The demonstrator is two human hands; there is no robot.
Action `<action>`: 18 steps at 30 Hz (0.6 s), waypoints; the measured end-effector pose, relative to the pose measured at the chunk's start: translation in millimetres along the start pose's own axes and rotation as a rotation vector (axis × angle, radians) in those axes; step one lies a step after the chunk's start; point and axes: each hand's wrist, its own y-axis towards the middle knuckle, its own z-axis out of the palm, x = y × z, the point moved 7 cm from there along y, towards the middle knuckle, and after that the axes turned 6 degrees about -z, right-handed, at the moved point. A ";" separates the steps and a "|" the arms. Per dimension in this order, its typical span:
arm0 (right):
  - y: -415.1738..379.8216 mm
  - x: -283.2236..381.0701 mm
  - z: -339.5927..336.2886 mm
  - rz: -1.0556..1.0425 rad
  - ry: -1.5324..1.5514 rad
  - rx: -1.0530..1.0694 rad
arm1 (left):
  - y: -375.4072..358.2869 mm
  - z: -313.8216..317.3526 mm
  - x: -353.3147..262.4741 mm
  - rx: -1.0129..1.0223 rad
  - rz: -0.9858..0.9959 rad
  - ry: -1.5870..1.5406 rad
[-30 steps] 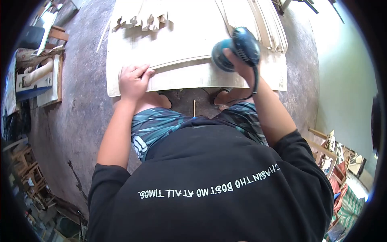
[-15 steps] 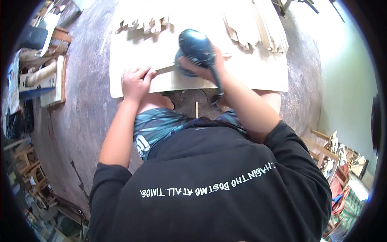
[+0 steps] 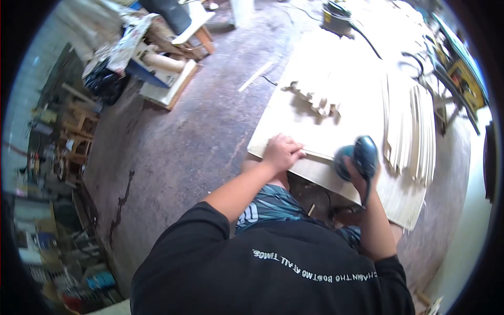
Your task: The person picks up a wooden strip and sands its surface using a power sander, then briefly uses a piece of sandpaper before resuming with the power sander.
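My left hand [image 3: 283, 152] is closed on the near end of a thin wooden strip [image 3: 319, 155], holding it against the pale wooden board [image 3: 401, 207] in front of my legs. In my right hand [image 3: 358, 176] is a dark teal power sander [image 3: 366, 151], gripped around its body. The sander's round pad is at the strip, a short way right of my left fingers. Whether the pad presses on the strip cannot be made out. The strip's far end is hidden behind the sander.
Short notched wood pieces [image 3: 320, 100] lie in a row further back on the board. Long strips [image 3: 412, 131] are stacked at its right. A dark bucket-like machine [image 3: 336, 18] with a hose stands behind. Machinery with a ribbed duct [image 3: 164, 61] is at the left.
My view has swung left, so the board and both hands appear further right and lower. My left hand still holds the strip and my right hand the sander, at similar spacing.
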 end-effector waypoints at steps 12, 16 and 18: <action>-25.2 -71.6 -70.1 -0.129 0.041 -0.264 | -1.3 -3.3 -1.1 0.007 -0.010 -0.015; -11.7 -40.7 -16.5 -0.041 0.061 -0.087 | -1.7 7.6 11.2 0.043 0.037 -0.133; -1.4 3.7 5.4 0.004 0.142 0.013 | 1.8 5.6 1.5 0.080 0.034 -0.026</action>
